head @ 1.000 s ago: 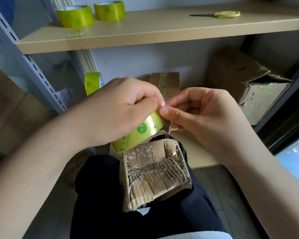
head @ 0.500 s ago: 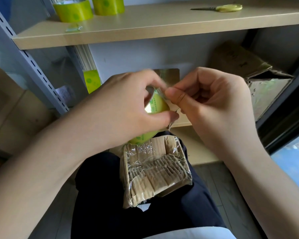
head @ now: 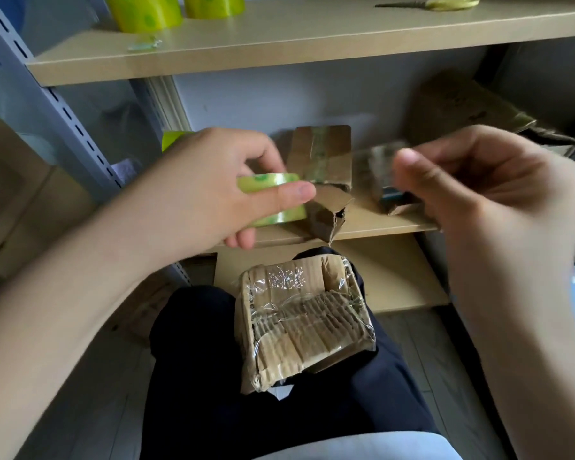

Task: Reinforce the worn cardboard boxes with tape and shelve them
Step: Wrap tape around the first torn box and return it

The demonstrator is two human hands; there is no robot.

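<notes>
A worn cardboard box, wrapped in crinkled clear tape, lies on my lap. Above it my left hand grips a green tape roll. My right hand pinches the free end of the clear tape strip, which stretches from the roll to the right in front of the shelf. On the middle shelf behind the strip stand a torn small box and another small box, partly hidden by my right hand.
Two green tape rolls and yellow-handled scissors lie on the top shelf. A larger crushed box sits at the back right of the middle shelf. A grey slotted upright runs down the left. Another green roll peeks behind my left hand.
My hands have moved apart: the right hand pulled the tape end to the right, drawing a strip off the roll. The left hand holds the roll lower and to the left.
</notes>
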